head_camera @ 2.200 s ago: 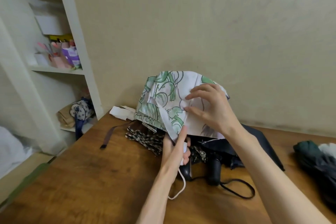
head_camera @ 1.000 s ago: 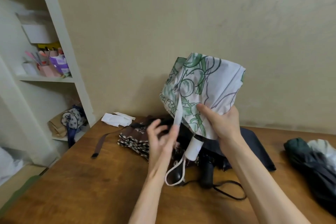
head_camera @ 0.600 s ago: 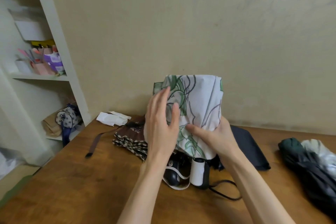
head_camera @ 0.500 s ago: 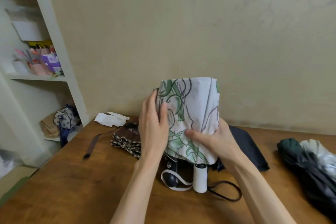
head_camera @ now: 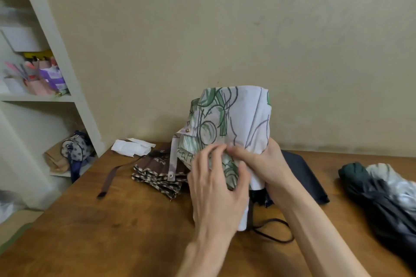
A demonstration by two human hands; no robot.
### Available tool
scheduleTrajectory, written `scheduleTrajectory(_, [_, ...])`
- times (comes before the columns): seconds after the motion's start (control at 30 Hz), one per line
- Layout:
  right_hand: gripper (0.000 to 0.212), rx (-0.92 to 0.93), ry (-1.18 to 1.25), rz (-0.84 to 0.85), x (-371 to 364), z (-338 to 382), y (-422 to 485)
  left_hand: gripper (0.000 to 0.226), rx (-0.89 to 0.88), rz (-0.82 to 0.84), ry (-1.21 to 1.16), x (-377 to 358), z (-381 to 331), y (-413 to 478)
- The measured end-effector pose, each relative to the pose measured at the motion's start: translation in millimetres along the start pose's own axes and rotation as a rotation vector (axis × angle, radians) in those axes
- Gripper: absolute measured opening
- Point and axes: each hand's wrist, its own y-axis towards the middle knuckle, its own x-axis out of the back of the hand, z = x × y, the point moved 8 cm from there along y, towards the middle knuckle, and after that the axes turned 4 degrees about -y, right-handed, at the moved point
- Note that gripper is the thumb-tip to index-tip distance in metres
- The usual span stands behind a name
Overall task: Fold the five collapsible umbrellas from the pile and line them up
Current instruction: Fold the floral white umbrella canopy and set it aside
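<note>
Head view: left hand (head_camera: 213,186) and right hand (head_camera: 267,164) clamp their fingers on the leaf-print umbrella (head_camera: 243,114), upright by the tabletop's (head_camera: 101,231) back edge (open wood stretches toward the near-left corner).

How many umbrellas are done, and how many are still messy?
Two look done: the dark green umbrella and the grey umbrella lie bundled at the right. The left hand and right hand grip the leafy white umbrella, its strap hanging unfastened. The brown patterned umbrella and a navy umbrella wait in the pile.
</note>
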Motion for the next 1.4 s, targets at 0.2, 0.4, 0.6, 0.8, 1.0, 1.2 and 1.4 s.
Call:
scheduleTrajectory(0.2, [0.041, -0.115, 0.170, 0.187, -10.8, 1.4, -9.1, 0.084, 0.297, 0.095, -0.156, -20.1, 23.5, -9.3])
scheduleTrajectory(0.4, [0.050, -0.010, 0.093, 0.158, -11.8, 2.5, -6.9, 0.079, 0.409, 0.142, -0.255, -26.8, 33.6, -11.4])
scheduleTrajectory(0.6, [0.043, 0.032, 0.011, 0.192, -2.7, 1.4, 0.3, 0.075, 0.488, 0.079, -0.492, -18.1, 56.7, -4.6])
scheduleTrajectory(0.8, [0.046, 0.080, -0.096, 0.061, 17.8, 5.7, 7.9, 0.075, 0.556, 0.044, -0.627, -14.0, 70.6, -8.7])
scheduleTrajectory(1.0, [0.063, 0.382, -0.361, -0.199, 42.0, 34.0, 6.6, 0.079, 0.542, 0.111, -0.632, -15.7, 76.0, -6.0])
scheduleTrajectory(1.2, [0.028, 0.470, -0.598, -0.175, 58.2, 45.9, 10.6, 0.079, 0.446, 0.154, -0.604, -3.6, 77.2, 2.2])
scheduleTrajectory(1.4, [0.033, 0.460, -0.439, -0.124, 71.8, 47.7, 11.9, 0.084, 0.448, 0.116, -0.600, 1.9, 81.7, 4.2])
